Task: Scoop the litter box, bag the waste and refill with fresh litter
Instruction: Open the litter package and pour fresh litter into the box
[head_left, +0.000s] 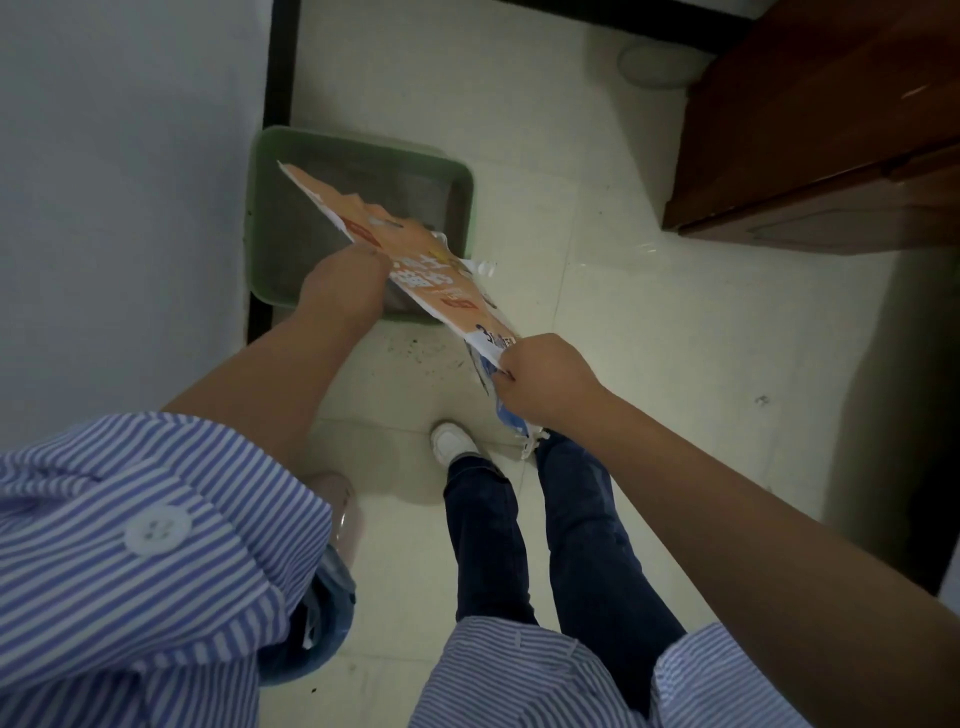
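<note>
While both hands grip it, the litter bag hangs tilted over the litter box, far end lowest, above the grey litter inside. Left hand is curled on the bag's left edge about mid-length, fingers wrapped under so the fingertips are hidden. Right hand pinches the near blue-and-white end of the bag, fingers bunched tight w/ crumpled plastic sticking out below the fist. Bag is orange w/ printed lettering, looks flat and slack; can't tell if any litter is coming out of the far end. Litter box is green, rectangular, sits on the pale tiled floor up against the white wall at left, w/ a dark strip along the base of the wall behind it. Dark specks are scattered on the tiles just in front of the box, between it and the person's feet. One white shoe shows below the bag, dark jeans above it. Blue-striped shirt sleeves fill the lower frame. A blue bin w/ a bag in it sits at lower left, partly hidden by the left sleeve, contents not clear. Brown wooden furniture at upper right, well apart from the box.
</note>
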